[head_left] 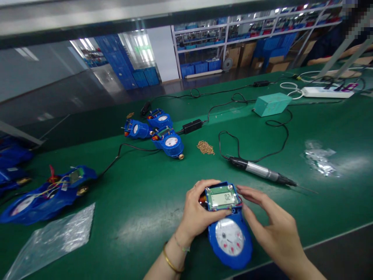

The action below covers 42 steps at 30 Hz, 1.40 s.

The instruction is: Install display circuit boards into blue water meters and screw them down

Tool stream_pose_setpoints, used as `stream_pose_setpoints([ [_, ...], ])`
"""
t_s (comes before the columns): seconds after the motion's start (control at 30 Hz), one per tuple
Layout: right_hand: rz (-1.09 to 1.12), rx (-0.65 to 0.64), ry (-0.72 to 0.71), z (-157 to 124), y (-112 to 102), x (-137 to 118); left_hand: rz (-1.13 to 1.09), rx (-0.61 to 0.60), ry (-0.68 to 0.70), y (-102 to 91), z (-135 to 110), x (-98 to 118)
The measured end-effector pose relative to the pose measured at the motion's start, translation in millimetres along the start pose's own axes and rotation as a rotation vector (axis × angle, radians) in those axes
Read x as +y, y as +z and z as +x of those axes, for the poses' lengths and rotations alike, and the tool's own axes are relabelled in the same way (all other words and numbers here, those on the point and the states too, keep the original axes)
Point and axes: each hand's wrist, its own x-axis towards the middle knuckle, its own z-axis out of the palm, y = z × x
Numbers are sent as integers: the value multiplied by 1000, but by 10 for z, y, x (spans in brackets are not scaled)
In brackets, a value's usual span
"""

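Blue water meter point(230, 237), white dial, lit green display, between both hands' fingers point(217, 213).

A blue water meter point(230, 233) with a white dial and green display board lies on a green table point(145, 202).
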Motion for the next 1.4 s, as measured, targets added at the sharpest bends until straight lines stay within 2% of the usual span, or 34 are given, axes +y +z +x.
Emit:
stream_pose_setpoints([
  [0.07, 31, 47, -73, 41, -32, -5, 4, -1, -1, 0, -1, 1],
  [0.2, 69, -6, -152, 101, -67, 46, 8, 0, -10, 2, 8, 5],
  [0.4, 93, -94, -35, 138, -102, 36, 34, -6, 16, 3, 13, 14],
  [0.67, 106, 14, 76, 32, 89, -81, 14, 2, 17, 8, 1, -8],
  [0.87, 75, -8, 96, -16, 111, -158, 11, 6, 7, 5, -17, -7],
  [1.2, 47, -104, -106, 117, 32, 97, 22, 4, 6, 7, -8, -41],
  [1.4, -86, -158, -195, 218, -59, 163, 16, -3, 27, 0, 0, -66],
])
